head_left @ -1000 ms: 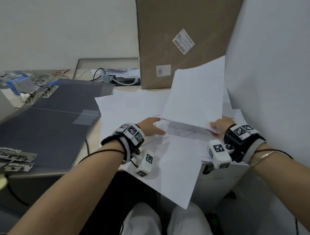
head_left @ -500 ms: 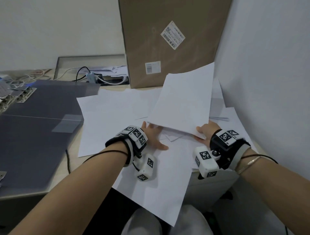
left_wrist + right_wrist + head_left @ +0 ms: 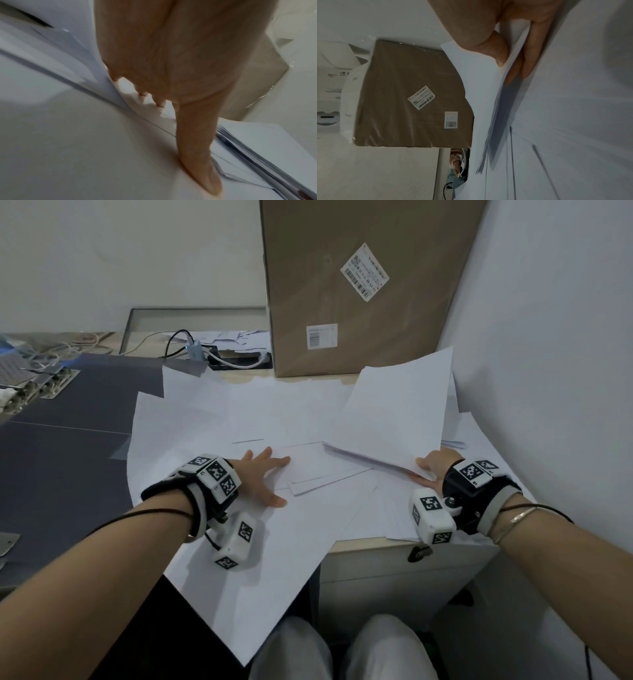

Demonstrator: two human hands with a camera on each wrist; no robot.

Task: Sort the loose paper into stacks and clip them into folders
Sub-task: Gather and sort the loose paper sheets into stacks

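Fingers (image 3: 527, 63) pinch paper stack (image 3: 397, 419); cardboard box (image 3: 359, 285) labels unreadable.

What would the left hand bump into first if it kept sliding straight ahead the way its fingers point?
Probably the near edge of the lifted paper stack held by the right hand; the left hand lies flat on loose sheets, though depth is unclear.

Head view down over desk, wrist views close along fingers, sharing the loose paper (image 3: 239, 412).

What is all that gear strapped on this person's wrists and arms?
Each bare forearm wears a black-and-grey wrist strap carrying white blocks printed with black square codes: left hand, right hand. Thin black cables run back along both arms; a slim metal bracelet circles the right wrist.
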